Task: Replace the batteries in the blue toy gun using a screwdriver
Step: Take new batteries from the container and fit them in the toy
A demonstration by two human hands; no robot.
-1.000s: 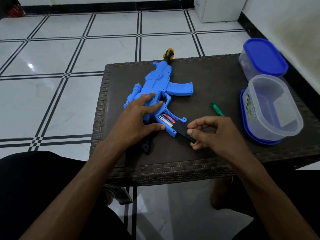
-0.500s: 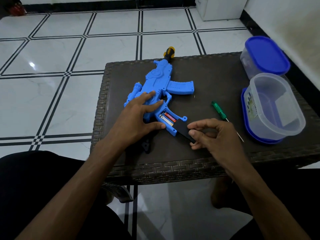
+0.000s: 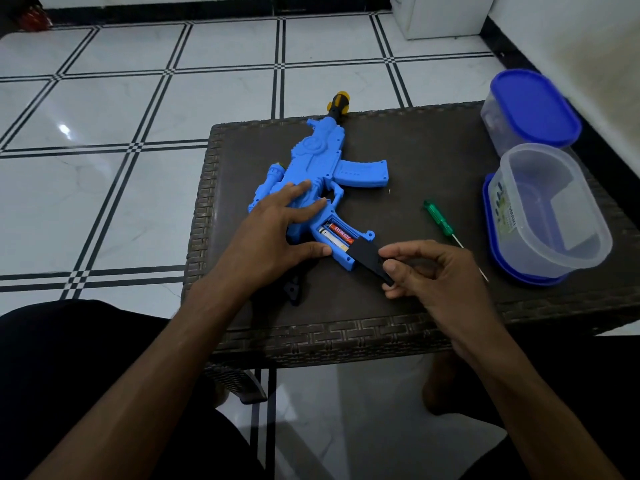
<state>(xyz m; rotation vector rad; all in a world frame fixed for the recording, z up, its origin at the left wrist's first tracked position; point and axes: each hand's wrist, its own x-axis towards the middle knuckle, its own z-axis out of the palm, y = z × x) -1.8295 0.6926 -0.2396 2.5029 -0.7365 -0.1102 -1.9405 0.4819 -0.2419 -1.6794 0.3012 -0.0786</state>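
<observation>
One toy gun (image 3: pixel 322 168); two batteries (image 3: pixel 336 234); one screwdriver (image 3: pixel 441 221).

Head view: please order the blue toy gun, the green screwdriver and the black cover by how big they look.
1. blue toy gun, clearly the largest.
2. green screwdriver and black cover: unsure; the right hand pinching the cover hides its near end.
</observation>
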